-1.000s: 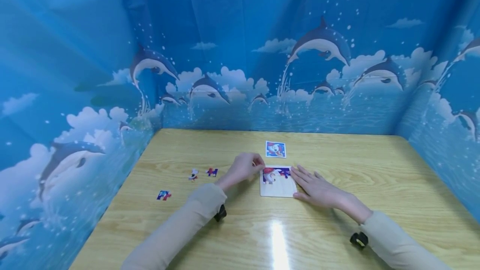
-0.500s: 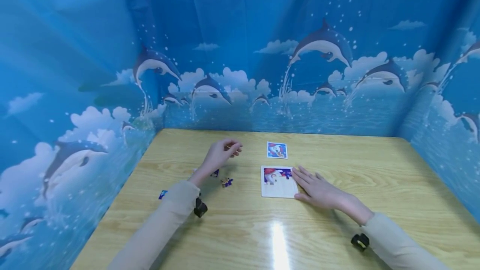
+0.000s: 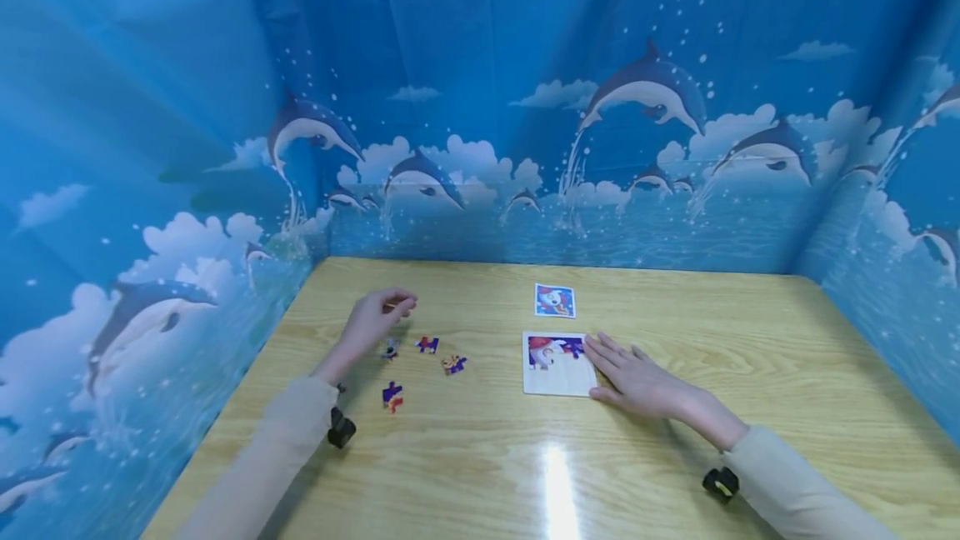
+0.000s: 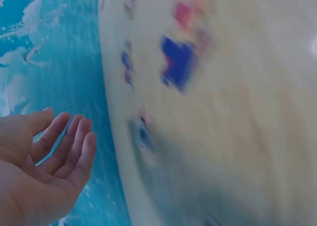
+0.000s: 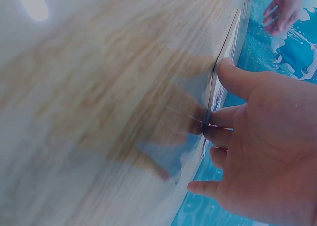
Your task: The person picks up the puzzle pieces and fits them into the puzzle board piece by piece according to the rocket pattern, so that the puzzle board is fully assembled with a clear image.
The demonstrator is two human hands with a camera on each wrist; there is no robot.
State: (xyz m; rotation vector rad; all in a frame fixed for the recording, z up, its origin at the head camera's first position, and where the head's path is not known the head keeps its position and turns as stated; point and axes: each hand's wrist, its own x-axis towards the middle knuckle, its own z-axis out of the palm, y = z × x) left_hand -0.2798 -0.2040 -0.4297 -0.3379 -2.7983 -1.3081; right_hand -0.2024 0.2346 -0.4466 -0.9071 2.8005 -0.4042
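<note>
My left hand hangs over the table's left part with its fingers loosely bent. In the left wrist view the palm faces up and nothing lies between the fingers. Below and beside it are loose jigsaw pieces: a white-and-dark one partly under the hand, a purple-and-red one, a yellow-and-purple one and another purple-and-red one. My right hand rests with straight fingers at the right edge of the puzzle board. Joined pieces fill the board's upper part; its lower part is bare.
A small picture card with a white animal lies just beyond the board. The wooden table has a bright reflection near its front. Blue dolphin-printed sheeting rises behind and at both sides.
My left hand has drawn away from the board's left edge and swung leftward over the loose pieces, uncovering some of them. The right hand has stayed at the board.
</note>
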